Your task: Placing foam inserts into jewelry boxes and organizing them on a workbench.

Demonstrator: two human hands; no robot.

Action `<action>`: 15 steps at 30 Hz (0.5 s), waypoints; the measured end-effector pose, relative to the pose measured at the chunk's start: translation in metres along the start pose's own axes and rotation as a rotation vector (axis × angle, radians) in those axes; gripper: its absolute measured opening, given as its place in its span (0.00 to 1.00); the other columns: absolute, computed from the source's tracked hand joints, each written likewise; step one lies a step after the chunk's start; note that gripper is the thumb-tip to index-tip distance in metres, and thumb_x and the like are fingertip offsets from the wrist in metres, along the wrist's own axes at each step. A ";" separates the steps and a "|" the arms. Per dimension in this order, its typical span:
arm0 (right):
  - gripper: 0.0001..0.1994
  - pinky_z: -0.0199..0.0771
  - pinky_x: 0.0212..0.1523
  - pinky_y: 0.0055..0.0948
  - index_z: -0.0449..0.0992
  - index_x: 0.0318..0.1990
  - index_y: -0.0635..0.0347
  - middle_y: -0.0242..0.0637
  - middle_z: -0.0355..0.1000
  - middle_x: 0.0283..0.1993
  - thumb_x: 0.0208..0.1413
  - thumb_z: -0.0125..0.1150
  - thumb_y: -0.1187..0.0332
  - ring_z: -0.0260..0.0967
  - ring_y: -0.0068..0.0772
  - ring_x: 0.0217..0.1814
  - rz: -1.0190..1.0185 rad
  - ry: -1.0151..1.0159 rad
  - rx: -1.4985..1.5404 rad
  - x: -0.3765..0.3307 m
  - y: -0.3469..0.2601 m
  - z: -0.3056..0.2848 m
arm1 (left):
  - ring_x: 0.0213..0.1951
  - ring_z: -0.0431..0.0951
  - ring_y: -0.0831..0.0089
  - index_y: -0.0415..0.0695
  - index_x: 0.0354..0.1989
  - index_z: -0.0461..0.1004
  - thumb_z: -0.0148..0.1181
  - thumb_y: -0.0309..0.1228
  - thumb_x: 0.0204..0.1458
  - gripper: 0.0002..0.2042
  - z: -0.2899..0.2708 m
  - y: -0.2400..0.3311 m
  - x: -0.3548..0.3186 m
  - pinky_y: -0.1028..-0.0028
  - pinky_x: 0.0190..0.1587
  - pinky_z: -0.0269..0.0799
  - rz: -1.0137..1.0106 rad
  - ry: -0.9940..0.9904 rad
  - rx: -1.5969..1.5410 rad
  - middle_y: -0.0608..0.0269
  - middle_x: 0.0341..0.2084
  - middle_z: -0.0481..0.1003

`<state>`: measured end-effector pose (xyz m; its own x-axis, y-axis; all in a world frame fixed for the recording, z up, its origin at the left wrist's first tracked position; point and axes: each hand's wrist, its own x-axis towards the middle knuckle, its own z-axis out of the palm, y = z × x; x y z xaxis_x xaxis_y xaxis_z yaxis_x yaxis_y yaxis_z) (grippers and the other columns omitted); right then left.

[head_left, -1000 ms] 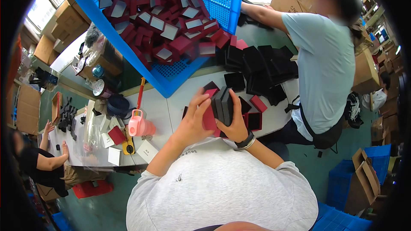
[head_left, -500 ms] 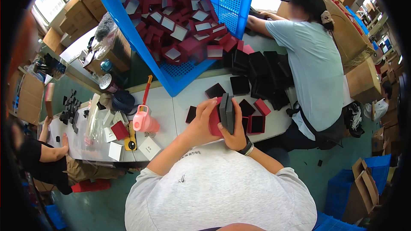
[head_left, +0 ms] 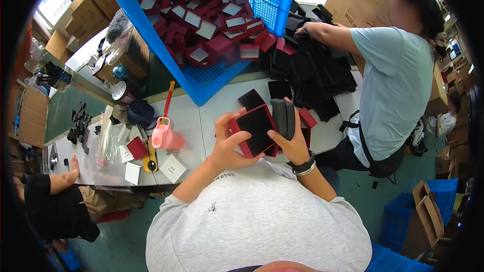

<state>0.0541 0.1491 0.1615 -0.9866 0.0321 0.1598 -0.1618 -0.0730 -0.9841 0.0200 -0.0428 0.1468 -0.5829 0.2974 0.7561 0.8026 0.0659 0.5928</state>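
Note:
My left hand [head_left: 228, 140] grips a dark red box [head_left: 244, 147] by its side, thumb over the near rim. A black foam insert [head_left: 255, 130] fills the box's open face, which is turned up toward me. In my right hand [head_left: 296, 147], fingers wrapped round them, are dark grey foam pads [head_left: 283, 118] pressed together, held upright just right of the box. Behind and beside my hands, more red boxes [head_left: 250, 98] with black inside lie on the white table [head_left: 218, 102]; my hands partly hide some.
A blue crate [head_left: 201, 95] heaped with red box parts [head_left: 206, 30] stands tilted ahead. Black foam pads [head_left: 322, 73] pile up at its right, near a co-worker [head_left: 396, 75]. On the left are a pink jug [head_left: 166, 136], white boxes [head_left: 173, 168] and another person [head_left: 58, 204].
The red box has turned from edge-on to face up, showing its black insert. The grey pads have moved right, apart from it. The right co-worker has shifted right and reaches farther over the pile.

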 end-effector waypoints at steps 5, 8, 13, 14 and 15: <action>0.47 0.58 0.64 0.30 0.46 0.69 0.61 0.39 0.56 0.65 0.44 0.72 0.77 0.55 0.31 0.66 0.155 -0.163 -0.028 0.007 0.022 -0.017 | 0.66 0.53 0.37 0.47 0.32 0.72 0.76 0.25 0.35 0.18 0.003 -0.009 0.010 0.56 0.54 0.71 0.031 -0.117 -0.055 0.44 0.64 0.45; 0.46 0.61 0.62 0.29 0.46 0.69 0.59 0.40 0.58 0.63 0.44 0.71 0.78 0.59 0.32 0.63 0.029 0.005 -0.044 0.012 0.031 -0.010 | 0.67 0.53 0.43 0.45 0.35 0.72 0.73 0.22 0.39 0.16 0.000 -0.010 0.005 0.59 0.52 0.73 -0.117 -0.202 -0.069 0.45 0.68 0.39; 0.45 0.67 0.56 0.29 0.45 0.70 0.53 0.39 0.61 0.59 0.47 0.67 0.79 0.63 0.30 0.58 -0.166 0.198 -0.181 0.015 0.035 -0.004 | 0.62 0.61 0.59 0.46 0.67 0.45 0.60 0.15 0.48 0.40 0.017 -0.003 0.005 0.65 0.55 0.71 -0.729 0.123 -0.659 0.48 0.69 0.39; 0.45 0.67 0.56 0.29 0.45 0.70 0.53 0.39 0.61 0.59 0.47 0.67 0.79 0.63 0.30 0.58 -0.166 0.199 -0.179 0.014 0.036 -0.005 | 0.62 0.61 0.61 0.46 0.68 0.40 0.57 0.14 0.50 0.40 0.017 -0.007 0.001 0.67 0.58 0.68 -0.787 0.078 -0.593 0.49 0.67 0.47; 0.44 0.67 0.56 0.29 0.46 0.70 0.53 0.40 0.61 0.59 0.48 0.67 0.79 0.63 0.31 0.58 -0.152 0.194 -0.185 0.012 0.037 -0.005 | 0.62 0.61 0.61 0.46 0.68 0.40 0.57 0.14 0.50 0.40 0.016 -0.011 -0.003 0.67 0.58 0.68 -0.787 0.077 -0.591 0.49 0.67 0.47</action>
<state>0.0358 0.1520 0.1262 -0.9262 0.2195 0.3065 -0.2837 0.1295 -0.9501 0.0148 -0.0291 0.1331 -0.9470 0.3083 0.0897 0.0020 -0.2739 0.9618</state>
